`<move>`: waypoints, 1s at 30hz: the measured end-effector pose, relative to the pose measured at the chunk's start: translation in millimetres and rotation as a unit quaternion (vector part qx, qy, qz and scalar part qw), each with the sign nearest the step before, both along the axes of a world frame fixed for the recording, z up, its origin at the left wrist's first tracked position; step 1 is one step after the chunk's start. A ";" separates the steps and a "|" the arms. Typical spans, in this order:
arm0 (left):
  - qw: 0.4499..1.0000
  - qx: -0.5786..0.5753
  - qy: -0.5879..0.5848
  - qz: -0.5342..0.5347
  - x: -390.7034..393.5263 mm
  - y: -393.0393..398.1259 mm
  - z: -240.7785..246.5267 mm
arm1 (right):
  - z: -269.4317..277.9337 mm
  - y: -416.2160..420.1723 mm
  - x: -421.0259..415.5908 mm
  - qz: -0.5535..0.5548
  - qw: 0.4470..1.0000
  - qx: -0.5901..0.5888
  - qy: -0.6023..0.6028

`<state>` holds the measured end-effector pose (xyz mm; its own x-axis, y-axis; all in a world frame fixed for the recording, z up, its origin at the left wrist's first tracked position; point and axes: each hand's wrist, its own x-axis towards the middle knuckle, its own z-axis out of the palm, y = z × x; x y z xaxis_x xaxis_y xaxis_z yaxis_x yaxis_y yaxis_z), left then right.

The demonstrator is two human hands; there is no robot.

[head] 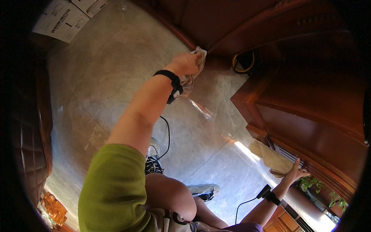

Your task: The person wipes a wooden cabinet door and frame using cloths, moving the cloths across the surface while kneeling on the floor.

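Note:
My left hand (188, 63), at the end of the outstretched arm, grips a crumpled light-coloured cloth (189, 82). The cloth's upper end meets the lower corner of a dark reddish-brown wooden panel (176, 30), and its loose part hangs toward the floor. At lower right, my right hand (294, 174) rests with spread fingers on the slatted edge of a wooden cabinet (301, 124). Beside it a folded beige towel (271, 156) drapes over the same edge; the fingertips are close to its end. Both wrists wear black straps with small devices.
Grey stone-look tiles make up the floor (95, 72). White cartons with print (68, 21) stand at upper left, a padded brown leather seat (27, 150) at left. A yellow-rimmed dark object (243, 62) sits in the recess. A black cable (168, 136) runs by my shoe (153, 162). Green plants (316, 185) grow at right.

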<state>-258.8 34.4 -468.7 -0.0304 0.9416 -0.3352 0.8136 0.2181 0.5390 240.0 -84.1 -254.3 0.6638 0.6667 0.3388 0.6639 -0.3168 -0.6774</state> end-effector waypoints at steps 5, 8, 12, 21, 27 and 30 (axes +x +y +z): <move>0.994 0.023 -0.095 0.047 -4.2 -21.3 -2.2 | 0.1 1.9 1.7 0.053 0.998 0.018 0.023; 0.956 0.033 -0.225 0.186 -29.0 -30.3 4.3 | -3.3 -1.5 10.5 0.044 0.999 0.019 0.024; 0.912 0.009 -0.217 0.349 -103.3 -9.0 9.4 | 2.0 6.7 -11.6 0.039 0.999 0.024 0.022; 0.944 0.264 0.082 0.181 -205.2 79.9 -54.4 | -6.4 -4.1 33.9 0.004 0.997 -0.008 0.080; 0.927 0.247 0.242 0.143 -189.3 75.5 -72.9 | 0.0 -9.5 41.7 0.027 0.994 -0.036 0.098; 0.952 0.161 0.230 0.118 -192.3 70.1 -67.0 | -1.0 -9.1 40.2 0.020 0.995 -0.037 0.087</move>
<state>-451.1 104.5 -535.7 -0.3272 0.9423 0.0706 0.9290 0.3071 0.2064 280.2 -93.2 -255.3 0.6801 0.7133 0.1694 0.5518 -0.3459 -0.7588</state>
